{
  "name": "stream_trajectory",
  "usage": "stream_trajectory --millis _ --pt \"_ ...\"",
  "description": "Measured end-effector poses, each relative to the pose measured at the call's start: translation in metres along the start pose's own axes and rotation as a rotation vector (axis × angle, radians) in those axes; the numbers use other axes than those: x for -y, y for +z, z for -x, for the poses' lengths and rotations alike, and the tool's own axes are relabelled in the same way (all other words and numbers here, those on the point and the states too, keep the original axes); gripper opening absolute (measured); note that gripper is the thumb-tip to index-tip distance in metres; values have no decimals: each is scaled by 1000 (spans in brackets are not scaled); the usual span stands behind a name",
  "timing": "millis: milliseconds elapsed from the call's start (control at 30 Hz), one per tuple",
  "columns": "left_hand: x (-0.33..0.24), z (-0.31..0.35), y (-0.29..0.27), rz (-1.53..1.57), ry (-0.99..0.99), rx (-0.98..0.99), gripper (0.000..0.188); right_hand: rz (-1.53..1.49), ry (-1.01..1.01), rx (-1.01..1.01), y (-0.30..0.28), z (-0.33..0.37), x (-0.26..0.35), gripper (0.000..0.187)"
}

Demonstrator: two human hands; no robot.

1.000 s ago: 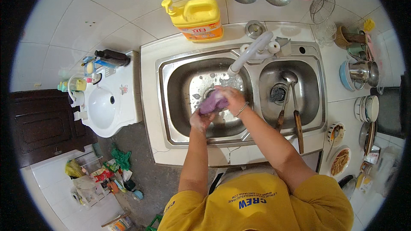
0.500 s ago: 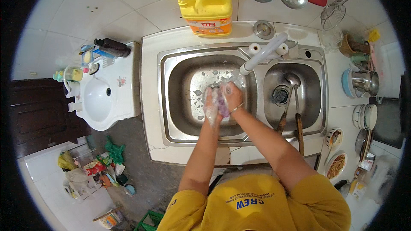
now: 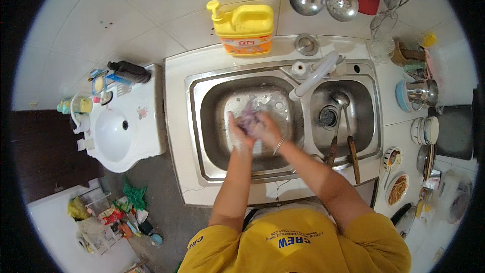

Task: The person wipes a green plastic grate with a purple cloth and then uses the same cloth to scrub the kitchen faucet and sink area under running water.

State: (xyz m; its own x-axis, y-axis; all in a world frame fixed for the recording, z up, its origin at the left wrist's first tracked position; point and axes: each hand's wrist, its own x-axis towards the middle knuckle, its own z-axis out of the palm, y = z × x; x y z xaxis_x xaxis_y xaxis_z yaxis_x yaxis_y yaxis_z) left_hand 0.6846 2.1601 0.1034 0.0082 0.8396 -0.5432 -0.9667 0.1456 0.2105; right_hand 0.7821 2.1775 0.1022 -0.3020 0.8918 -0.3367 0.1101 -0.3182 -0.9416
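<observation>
Over the large left basin (image 3: 212,141) of the steel sink, both my hands work at a soft, crumpled purple thing (image 3: 248,119) that looks like a cloth. My left hand (image 3: 239,135) cups it from the left side. From the right, my right hand (image 3: 269,130) presses on it with curled fingers, and a bracelet circles that wrist. Motion blurs the fingers, and the cloth is partly hidden by them. Wet patches and suds lie on the basin floor beneath. The white faucet spout (image 3: 316,78) reaches over the divider, beyond my right hand.
In the right basin (image 3: 366,116) lean a steel ladle (image 3: 341,98) and another wooden-handled utensil (image 3: 352,154). A yellow detergent jug (image 3: 246,30) stands behind the sink, beside a drain plug (image 3: 306,45). Dishes, including a plate of food (image 3: 397,190), line the right counter; a white washbasin (image 3: 113,134) is at left.
My hands have shifted a little left, and more of the purple cloth shows above them. Less white foam shows on my fingers. The whole view has tilted, so the sink sits slightly lower.
</observation>
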Motion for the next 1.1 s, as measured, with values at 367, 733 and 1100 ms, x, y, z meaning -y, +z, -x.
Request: stream_trajectory --millis 367,733,1100 --pt "17 0 -27 -254 24 -32 36 67 -111 -467 -7 -32 -34 43" --pt "22 4 -24 51 0 -68 35 365 -353 -319 0 -42 -18 40" --pt "18 13 -38 -96 2 -55 31 228 -323 -46 24 -21 -48 49"
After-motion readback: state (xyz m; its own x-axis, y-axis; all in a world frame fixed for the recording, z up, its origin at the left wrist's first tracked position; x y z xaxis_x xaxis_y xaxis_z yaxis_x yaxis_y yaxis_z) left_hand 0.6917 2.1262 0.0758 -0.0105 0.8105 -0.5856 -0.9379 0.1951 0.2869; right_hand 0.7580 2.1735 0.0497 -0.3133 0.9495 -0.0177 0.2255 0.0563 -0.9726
